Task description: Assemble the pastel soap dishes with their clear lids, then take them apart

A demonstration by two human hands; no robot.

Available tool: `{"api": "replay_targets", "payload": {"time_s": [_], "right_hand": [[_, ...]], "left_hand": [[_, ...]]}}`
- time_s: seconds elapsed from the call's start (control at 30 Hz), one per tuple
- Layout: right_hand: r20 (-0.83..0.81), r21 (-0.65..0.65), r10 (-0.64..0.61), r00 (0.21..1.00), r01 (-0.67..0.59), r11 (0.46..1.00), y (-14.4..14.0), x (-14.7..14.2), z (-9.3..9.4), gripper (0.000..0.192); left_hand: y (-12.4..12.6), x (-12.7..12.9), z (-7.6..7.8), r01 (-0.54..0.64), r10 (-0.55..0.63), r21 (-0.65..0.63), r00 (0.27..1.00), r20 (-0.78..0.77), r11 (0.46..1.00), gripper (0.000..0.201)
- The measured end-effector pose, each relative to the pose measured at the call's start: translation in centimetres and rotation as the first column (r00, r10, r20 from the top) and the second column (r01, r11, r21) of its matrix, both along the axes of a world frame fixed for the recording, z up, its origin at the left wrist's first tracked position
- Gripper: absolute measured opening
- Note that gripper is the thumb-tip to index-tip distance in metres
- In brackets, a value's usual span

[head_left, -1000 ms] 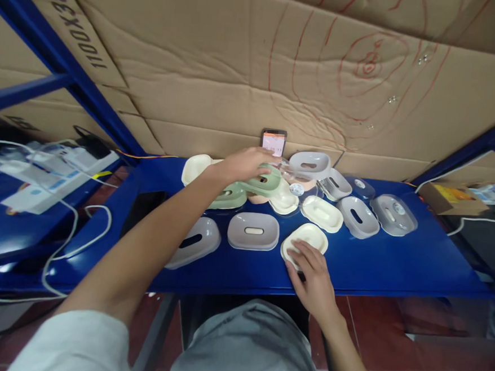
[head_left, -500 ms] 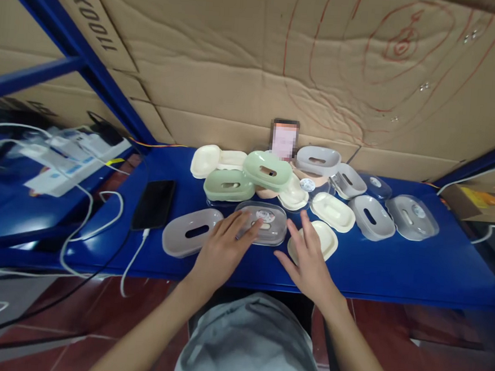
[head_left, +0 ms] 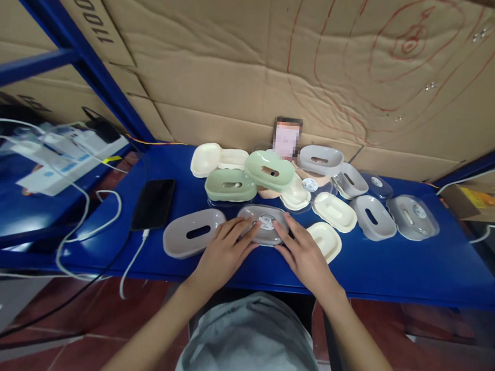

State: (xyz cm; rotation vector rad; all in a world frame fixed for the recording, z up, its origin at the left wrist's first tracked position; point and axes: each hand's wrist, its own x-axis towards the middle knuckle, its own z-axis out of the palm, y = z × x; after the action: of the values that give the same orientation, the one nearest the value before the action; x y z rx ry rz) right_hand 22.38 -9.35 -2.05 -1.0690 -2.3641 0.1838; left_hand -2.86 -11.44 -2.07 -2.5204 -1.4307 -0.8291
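A grey soap box with a clear lid (head_left: 263, 223) lies near the front edge of the blue shelf (head_left: 394, 269). My left hand (head_left: 225, 252) presses on its left side and my right hand (head_left: 304, 251) on its right side, fingers spread over the lid. To the left lies a grey tray with a slot (head_left: 188, 239). A cream tray (head_left: 326, 237) sits just right of my right hand. Behind are two stacked green trays (head_left: 248, 180).
Several more grey, cream and clear soap box parts (head_left: 372, 217) spread along the shelf to the right. A black phone (head_left: 154, 204) with a white cable lies at the left. Another phone (head_left: 287, 137) leans on the cardboard wall (head_left: 256, 67). Cables and boxes (head_left: 63, 155) crowd the far left.
My left hand came back from the green trays at the rear, and a clear lid now sits on the grey tray. Both hands closed in on the grey soap box.
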Motion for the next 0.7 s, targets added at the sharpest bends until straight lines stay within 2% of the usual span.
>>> {"api": "replay_targets", "payload": {"time_s": [0.13,0.23,0.33,0.43,0.53,0.6,0.63,0.7], "right_hand": [[-0.019,-0.082,-0.011,1.0,0.009,0.997,0.2,-0.1,0.5,0.067],[-0.026,-0.137,-0.031,0.999,0.027,0.99,0.8,-0.6,0.9,0.079],[-0.005,-0.169,-0.007,1.0,0.006,0.986,1.5,-1.0,1.2,0.09],[-0.017,-0.139,-0.004,1.0,0.001,0.99,1.2,-0.1,1.9,0.087],[-0.07,-0.014,-0.151,0.986,0.15,0.989,-0.3,3.1,2.7,0.078],[-0.14,0.088,-0.348,0.927,0.362,0.928,-1.9,6.4,2.7,0.079],[-0.181,0.13,-0.458,0.87,0.483,0.866,-2.8,8.2,2.5,0.083],[-0.253,0.176,-0.655,0.713,0.699,0.693,-4.8,11.8,1.6,0.092]], "left_hand": [[0.3,0.1,0.2,0.012,-0.01,-0.036,0.999,0.051,0.999,0.047],[0.5,0.2,0.4,0.046,-0.038,-0.071,0.994,0.106,0.996,0.047],[0.3,0.3,0.3,0.067,-0.06,-0.046,0.988,0.145,0.997,0.05],[-0.9,0.7,-0.1,0.025,-0.031,0.032,0.98,0.195,0.999,0.056],[-2.7,2.0,-0.1,0.019,-0.03,0.05,0.973,0.23,0.999,0.056],[-3.7,3.7,0.2,0.102,-0.101,0.007,0.977,0.186,0.995,0.05],[-4.0,4.8,0.4,0.163,-0.158,-0.026,0.977,0.144,0.986,0.047],[-4.1,7.0,0.7,0.302,-0.299,-0.096,0.953,0.052,0.948,0.051]]}}
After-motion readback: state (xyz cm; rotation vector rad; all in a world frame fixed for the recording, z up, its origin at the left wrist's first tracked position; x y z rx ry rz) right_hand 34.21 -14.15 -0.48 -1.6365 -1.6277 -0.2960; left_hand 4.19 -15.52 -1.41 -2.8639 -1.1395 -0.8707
